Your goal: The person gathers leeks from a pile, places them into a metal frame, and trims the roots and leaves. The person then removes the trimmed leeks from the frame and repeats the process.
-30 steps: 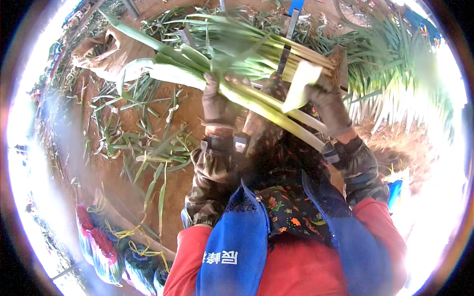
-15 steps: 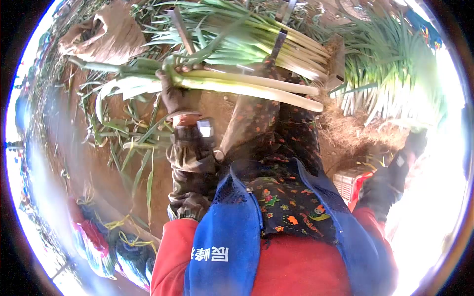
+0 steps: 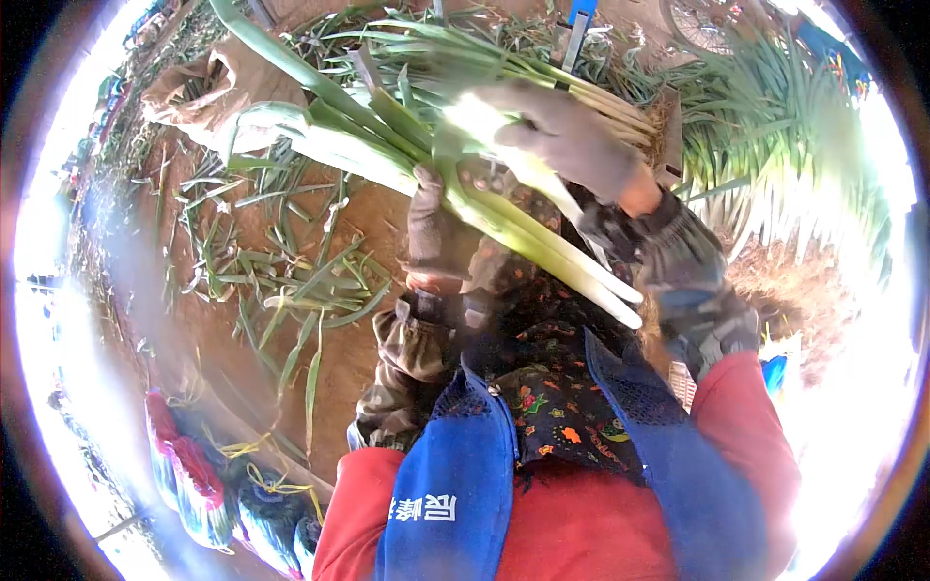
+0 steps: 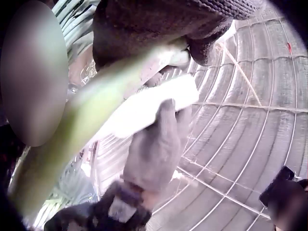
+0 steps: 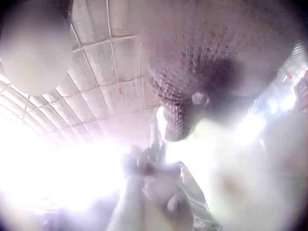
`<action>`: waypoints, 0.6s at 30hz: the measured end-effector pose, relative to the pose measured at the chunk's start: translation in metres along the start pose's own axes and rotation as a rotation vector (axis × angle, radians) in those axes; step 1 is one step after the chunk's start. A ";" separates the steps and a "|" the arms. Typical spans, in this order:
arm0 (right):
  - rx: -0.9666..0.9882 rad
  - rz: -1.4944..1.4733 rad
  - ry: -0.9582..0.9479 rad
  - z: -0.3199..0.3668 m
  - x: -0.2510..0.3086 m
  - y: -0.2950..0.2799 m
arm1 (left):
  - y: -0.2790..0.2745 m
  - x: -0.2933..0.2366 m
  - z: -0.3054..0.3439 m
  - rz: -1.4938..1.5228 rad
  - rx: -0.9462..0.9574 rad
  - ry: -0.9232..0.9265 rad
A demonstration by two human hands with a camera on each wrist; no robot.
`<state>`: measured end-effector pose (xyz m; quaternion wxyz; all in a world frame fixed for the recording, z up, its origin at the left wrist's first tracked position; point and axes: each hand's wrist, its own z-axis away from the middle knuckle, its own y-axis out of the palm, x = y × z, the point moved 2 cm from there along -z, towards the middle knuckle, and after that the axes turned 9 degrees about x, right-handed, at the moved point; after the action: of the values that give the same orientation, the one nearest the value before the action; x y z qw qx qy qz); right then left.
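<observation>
So in the head view the left hand (image 3: 431, 228) has its gloved fingers wrapped round a couple of long leeks (image 3: 542, 247), green tops fanning out past it and white ends tilted down over the patterned apron (image 3: 572, 412). Big change: half a second ago the right hand (image 3: 576, 140) was way out to the side, and now it's back up over the stalks, kinda blurred. Seems to mean both hands are on the leeks again, so I'd say the cleaning isn't finished. Room-wise, the far side is tight: a bundle of stalks (image 3: 610, 116) lies just beyond the right hand, with an upright metal plate (image 3: 670, 136) near its butt ends. The roomiest side looks like the lower left, just trimmed leaves (image 3: 262, 266) on bare ground, and the white tips touch nothing that I can see. Left wrist view: the right hand's thumb presses on a glaring pale piece (image 4: 139, 110), so it looks pinched; loose sheath or stalk, can't tell. Right wrist view is badly washed out, but the left hand shows beyond, gripping, with the roof (image 5: 113, 62) high behind and nothing obvious crowding the fingers from above.
</observation>
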<state>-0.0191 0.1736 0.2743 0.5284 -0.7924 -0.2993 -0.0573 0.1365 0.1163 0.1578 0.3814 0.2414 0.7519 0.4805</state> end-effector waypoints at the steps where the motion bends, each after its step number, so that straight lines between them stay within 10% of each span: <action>1: 0.130 -0.159 0.109 -0.013 0.000 0.012 | 0.023 -0.001 0.003 -0.029 -0.037 -0.009; 6: 0.451 -0.809 0.460 -0.019 -0.060 0.052 | 0.019 -0.003 0.008 0.020 -0.031 -0.035; 9: 0.429 -0.691 0.294 -0.007 -0.062 0.060 | 0.030 -0.003 0.009 0.006 -0.056 0.035; 18: 0.214 0.589 0.232 0.032 0.007 0.004 | 0.009 -0.004 0.007 -0.097 -0.300 0.020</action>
<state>-0.0180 0.2033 0.2598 0.6330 -0.7731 0.0005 0.0397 0.1441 0.1210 0.1655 0.4286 0.1401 0.6862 0.5708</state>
